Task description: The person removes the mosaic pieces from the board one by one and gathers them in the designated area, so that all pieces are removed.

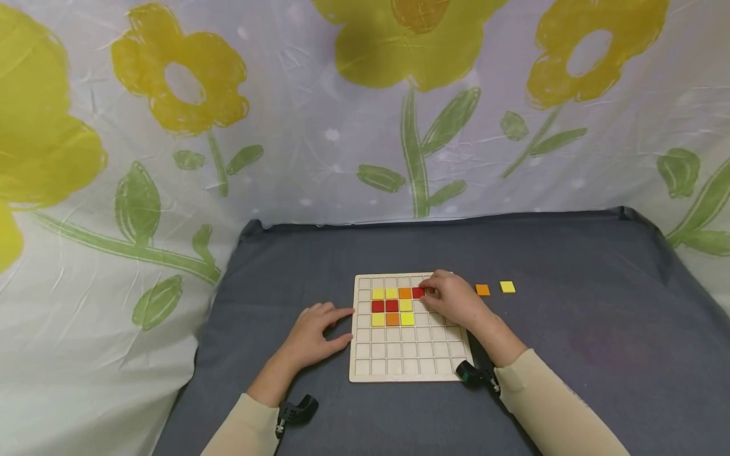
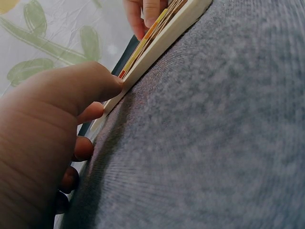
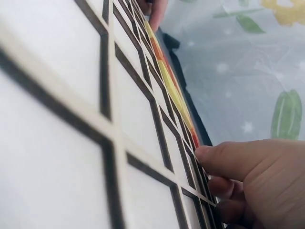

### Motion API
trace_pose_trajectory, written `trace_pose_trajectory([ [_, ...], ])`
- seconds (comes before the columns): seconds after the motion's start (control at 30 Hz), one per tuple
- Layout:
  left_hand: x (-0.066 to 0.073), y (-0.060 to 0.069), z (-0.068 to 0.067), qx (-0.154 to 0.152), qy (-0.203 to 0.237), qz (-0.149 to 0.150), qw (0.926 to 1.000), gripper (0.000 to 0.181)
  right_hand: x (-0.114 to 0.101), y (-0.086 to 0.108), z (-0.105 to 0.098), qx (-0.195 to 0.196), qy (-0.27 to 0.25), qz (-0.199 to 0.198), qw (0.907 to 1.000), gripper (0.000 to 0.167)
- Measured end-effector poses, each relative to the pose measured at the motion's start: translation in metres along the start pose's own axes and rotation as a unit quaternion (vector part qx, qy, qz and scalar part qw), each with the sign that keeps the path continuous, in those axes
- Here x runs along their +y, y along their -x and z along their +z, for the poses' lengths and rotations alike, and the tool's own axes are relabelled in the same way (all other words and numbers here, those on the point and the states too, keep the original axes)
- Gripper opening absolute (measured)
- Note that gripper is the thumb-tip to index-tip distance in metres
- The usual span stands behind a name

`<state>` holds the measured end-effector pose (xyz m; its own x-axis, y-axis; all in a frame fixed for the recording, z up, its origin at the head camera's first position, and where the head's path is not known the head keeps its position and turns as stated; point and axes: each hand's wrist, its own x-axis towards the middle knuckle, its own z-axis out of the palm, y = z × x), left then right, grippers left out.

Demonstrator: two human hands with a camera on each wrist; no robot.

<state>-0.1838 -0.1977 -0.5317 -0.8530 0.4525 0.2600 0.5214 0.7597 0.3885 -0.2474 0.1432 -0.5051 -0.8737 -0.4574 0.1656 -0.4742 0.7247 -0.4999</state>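
A square wooden grid board (image 1: 410,367) lies on the dark cloth. Three rows of red, orange and yellow square tiles fill part of its upper left. At the right end of the top row, my right hand (image 1: 454,303) pinches a red tile (image 1: 417,292) by its right side, between thumb and fingers. The right wrist view shows the thumb (image 3: 224,155) at that tile's edge; the other fingertips are partly hidden. My left hand (image 1: 310,337) touches the board's left edge with thumb and index finger spread. In the left wrist view its thumb (image 2: 102,81) rests against the board's side.
An orange tile (image 1: 482,290) and a yellow tile (image 1: 507,287) lie on the cloth right of the board. Dark grey cloth (image 1: 570,316) covers the table. Behind it hangs a white curtain (image 1: 296,126) with yellow flowers.
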Motion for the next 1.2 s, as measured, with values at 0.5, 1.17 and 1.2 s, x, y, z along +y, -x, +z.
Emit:
trace_pose_trajectory([
  [0.5, -0.001, 0.0, 0.0, -0.003, 0.002, 0.001, 1.0, 0.049, -0.002, -0.001, 0.002, -0.003, -0.051, 0.065, 0.9966, 0.027],
  [1.17, -0.001, 0.0, 0.0, -0.005, 0.0, -0.005, 1.0, 0.048, -0.003, 0.002, -0.004, 0.022, -0.186, 0.078, 0.9792, 0.027],
  [1.2, -0.001, 0.0, 0.0, -0.005, 0.0, -0.005, 1.0, 0.048, -0.004, 0.002, -0.007, 0.023, -0.193, 0.075, 0.9781, 0.027],
])
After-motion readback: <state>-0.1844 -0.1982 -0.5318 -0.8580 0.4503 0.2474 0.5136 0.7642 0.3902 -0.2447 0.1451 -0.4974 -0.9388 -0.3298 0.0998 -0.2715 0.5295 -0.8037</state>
